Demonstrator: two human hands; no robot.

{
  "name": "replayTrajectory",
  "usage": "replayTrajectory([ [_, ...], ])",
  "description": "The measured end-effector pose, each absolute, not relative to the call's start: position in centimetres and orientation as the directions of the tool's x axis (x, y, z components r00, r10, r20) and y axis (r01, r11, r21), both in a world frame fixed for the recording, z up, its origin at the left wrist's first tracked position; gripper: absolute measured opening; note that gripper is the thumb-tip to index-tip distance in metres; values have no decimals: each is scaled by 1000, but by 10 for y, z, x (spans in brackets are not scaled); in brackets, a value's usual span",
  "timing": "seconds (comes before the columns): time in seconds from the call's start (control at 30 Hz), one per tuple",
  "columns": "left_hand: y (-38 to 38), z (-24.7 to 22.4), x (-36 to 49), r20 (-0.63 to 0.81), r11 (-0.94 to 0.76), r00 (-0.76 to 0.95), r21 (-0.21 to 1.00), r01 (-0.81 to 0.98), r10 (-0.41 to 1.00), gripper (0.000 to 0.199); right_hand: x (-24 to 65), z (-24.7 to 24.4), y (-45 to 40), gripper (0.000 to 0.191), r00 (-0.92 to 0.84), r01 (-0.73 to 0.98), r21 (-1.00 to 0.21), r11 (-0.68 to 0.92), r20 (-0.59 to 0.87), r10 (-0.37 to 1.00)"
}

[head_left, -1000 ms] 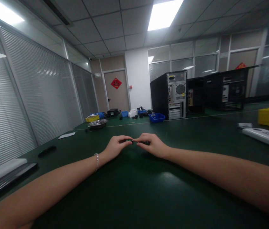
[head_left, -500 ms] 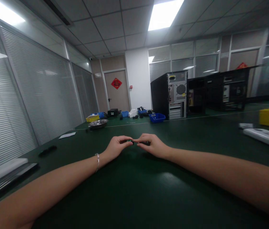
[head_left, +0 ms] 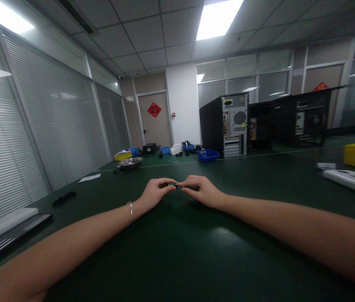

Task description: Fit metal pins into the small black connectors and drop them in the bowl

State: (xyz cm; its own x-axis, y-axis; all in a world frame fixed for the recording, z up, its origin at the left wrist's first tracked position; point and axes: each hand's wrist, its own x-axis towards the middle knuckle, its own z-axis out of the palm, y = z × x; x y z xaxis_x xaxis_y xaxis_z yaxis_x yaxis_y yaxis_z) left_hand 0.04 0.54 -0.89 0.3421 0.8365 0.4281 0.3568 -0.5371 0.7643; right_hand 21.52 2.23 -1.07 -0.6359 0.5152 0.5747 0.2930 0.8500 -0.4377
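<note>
Only a slight view shift vs prev frame: L hand pinches green part, R hand apparently grips dark bit, work underway, done/left unclear.

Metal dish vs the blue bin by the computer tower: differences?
- Outline: the metal dish is round; the blue bin is angular.
- Finish: the dish is shiny silver; the bin is solid blue.
- Depth: the dish looks shallower than the bin.

Shared: both are open-topped and rest on the green table, beyond both hands.
</note>
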Motion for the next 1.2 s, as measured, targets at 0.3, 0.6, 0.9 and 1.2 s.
replayTrajectory([
  [0.3,2,-6,0,420,-540,359,755,372,834,28,214,-9,19,29,-651,282,-426,860,573,497],
  [0.6,8,-9,0,440,-541,341,784,306,831,28,213,-10,20,27,-629,295,-405,866,600,495],
  [0.9,11,-17,3,376,-417,375,908,34,848,43,214,-12,24,27,-562,306,-467,830,615,553],
  [1.2,9,-14,2,290,-333,354,941,65,889,41,214,-11,21,25,-639,290,-450,844,565,521],
])
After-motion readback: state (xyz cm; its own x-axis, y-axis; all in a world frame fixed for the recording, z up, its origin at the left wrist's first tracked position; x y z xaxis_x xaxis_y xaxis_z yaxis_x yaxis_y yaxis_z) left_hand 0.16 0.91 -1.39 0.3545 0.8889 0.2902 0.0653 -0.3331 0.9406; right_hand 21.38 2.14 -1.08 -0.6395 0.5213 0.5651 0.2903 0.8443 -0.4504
